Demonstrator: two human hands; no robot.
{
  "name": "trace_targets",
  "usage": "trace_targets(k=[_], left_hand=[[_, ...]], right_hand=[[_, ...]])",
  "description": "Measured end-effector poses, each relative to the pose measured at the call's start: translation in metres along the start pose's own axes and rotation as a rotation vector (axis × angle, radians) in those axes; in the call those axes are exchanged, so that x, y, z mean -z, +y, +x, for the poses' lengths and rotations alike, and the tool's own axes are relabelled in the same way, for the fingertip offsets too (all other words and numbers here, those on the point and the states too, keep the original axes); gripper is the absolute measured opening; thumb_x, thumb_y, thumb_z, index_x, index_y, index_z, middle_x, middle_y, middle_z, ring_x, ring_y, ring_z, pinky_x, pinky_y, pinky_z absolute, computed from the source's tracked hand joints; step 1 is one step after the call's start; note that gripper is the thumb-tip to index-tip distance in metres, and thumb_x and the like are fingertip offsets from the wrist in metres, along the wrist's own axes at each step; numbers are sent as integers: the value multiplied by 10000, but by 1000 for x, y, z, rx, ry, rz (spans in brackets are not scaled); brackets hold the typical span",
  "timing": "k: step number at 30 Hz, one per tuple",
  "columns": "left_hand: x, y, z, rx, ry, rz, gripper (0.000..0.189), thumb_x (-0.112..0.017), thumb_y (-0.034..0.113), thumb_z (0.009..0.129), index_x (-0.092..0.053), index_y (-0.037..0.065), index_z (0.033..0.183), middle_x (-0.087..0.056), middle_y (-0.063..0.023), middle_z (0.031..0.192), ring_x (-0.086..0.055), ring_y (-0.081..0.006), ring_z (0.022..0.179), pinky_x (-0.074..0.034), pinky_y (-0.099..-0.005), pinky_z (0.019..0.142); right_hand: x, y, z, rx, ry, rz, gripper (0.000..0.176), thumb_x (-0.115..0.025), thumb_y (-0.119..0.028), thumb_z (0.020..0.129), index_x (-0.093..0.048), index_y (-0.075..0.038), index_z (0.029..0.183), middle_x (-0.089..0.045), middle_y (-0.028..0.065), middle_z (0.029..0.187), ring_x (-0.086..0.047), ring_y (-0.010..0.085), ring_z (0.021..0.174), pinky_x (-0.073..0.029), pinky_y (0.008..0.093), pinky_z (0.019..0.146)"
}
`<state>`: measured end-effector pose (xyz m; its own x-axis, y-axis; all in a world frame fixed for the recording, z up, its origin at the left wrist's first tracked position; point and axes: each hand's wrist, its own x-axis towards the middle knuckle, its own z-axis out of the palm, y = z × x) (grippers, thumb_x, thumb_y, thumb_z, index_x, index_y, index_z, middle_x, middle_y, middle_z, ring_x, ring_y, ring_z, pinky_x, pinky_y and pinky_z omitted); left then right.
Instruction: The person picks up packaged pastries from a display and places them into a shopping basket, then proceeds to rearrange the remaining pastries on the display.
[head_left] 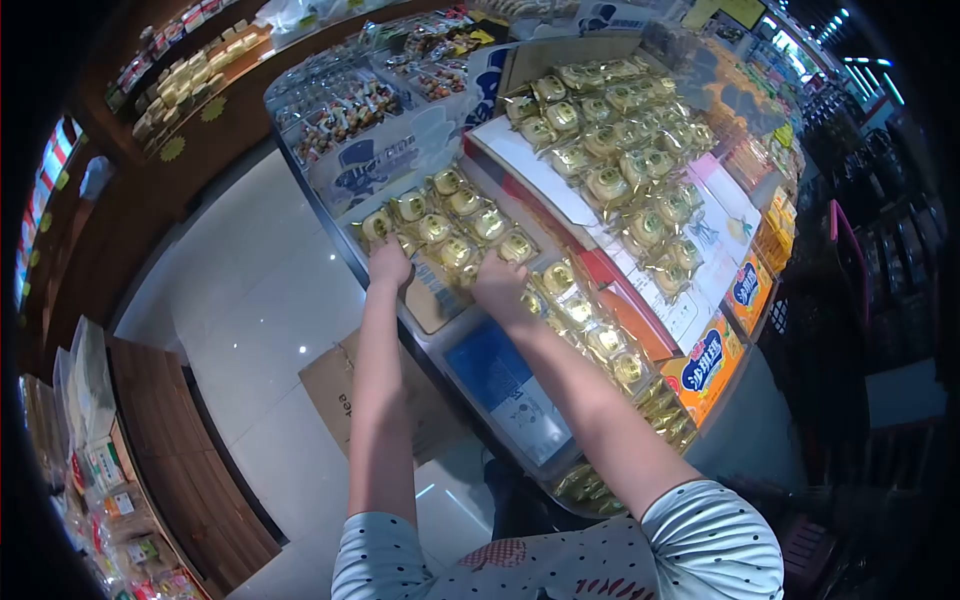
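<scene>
At the near left corner of a group of gold-wrapped round pastries (434, 228), my left hand (390, 263) has its fingers closed at the edge of one wrapped pastry (376, 224). My right hand (499, 284) is bent over the right end of the same group, with its fingers closed at another wrapped pastry (516, 246). The fingertips of both hands are partly hidden against the shiny wrappers. These pastries lie in rows on a cardboard piece (436, 298) on the display stand. More gold packets (590, 315) lie just right of my right wrist.
A raised white box top (535, 165) carries many more gold packets. Orange printed boxes (703, 368) stand at the right edge. Clear bins of mixed snacks (350, 118) are at the back left. A blue sheet (490, 362) lies near my body; a cardboard box (340, 385) sits on the floor.
</scene>
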<state>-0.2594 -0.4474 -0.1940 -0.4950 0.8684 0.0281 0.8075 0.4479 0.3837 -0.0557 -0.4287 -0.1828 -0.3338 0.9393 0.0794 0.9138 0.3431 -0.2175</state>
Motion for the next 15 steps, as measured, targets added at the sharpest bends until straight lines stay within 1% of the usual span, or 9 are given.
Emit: trace_targets(k=[1,2,4,7,9,10,12,13,15], left_hand=[[2,4,1,49,-34,5,413,-551,177,776,-509,-15,1139,-496,-236,1168,-458,-382,1108,-377,-423,951],[7,9,0,34,-40,3,413,-551,177,776,-509,-15,1139,-496,-236,1168,-458,-382,1108,-377,-423,951],[18,20,-4,79,-194,122,464,-593,287,775,-553,-17,1124,-475,-225,1212,-426,-362,1150,-361,-411,970],[17,24,-5,99,-183,150,503,-628,378,754,-599,-9,1073,-468,-206,1226,-398,-351,1174,-352,-398,978],[21,28,-6,94,-183,163,546,-677,386,709,-600,-16,1069,-501,-217,1190,-443,-346,1149,-372,-395,961],[22,27,-6,101,-182,78,571,-700,368,688,-583,-23,1087,-521,-221,1165,-470,-339,1128,-389,-391,944],[22,28,-9,103,-179,-3,601,-723,349,668,-566,-30,1106,-540,-225,1141,-498,-333,1108,-407,-388,926],[20,29,-13,113,-121,-30,602,-736,313,651,-549,-35,1106,-552,-228,1125,-514,-331,1092,-421,-387,907],[18,30,-18,115,-66,-52,607,-750,277,635,-533,-39,1106,-563,-231,1110,-529,-329,1077,-436,-386,888]], right_hand=[[-2,-1,1,-26,41,23,386,-574,-157,687,-523,-30,1047,-632,141,802,-557,279,832,-315,405,733],[10,-6,-1,-66,-1,16,355,-574,-148,683,-540,-27,1014,-618,135,851,-543,283,879,-324,417,749],[2,-6,-1,-75,6,37,338,-571,-143,683,-546,-41,1004,-605,138,891,-532,286,910,-327,425,762],[-12,1,-1,-6,-59,69,364,-611,-126,648,-551,-87,1005,-563,137,997,-486,304,997,-326,450,810],[0,-5,-12,1,188,152,420,-681,-159,605,-551,-98,1000,-590,148,928,-532,289,941,-329,429,831],[6,-4,-12,-4,191,154,420,-681,-159,605,-551,-98,1000,-590,148,928,-532,289,941,-329,429,831],[14,1,-12,-23,-118,406,556,-742,-342,605,-542,-117,1072,-604,95,922,-568,271,916,-319,437,895],[17,2,-15,-27,-114,412,556,-742,-342,605,-542,-117,1072,-604,95,922,-568,271,916,-319,437,895],[27,4,-24,-5,37,597,512,-751,-250,607,-534,-96,1045,-604,133,906,-585,274,869,-378,388,836]])
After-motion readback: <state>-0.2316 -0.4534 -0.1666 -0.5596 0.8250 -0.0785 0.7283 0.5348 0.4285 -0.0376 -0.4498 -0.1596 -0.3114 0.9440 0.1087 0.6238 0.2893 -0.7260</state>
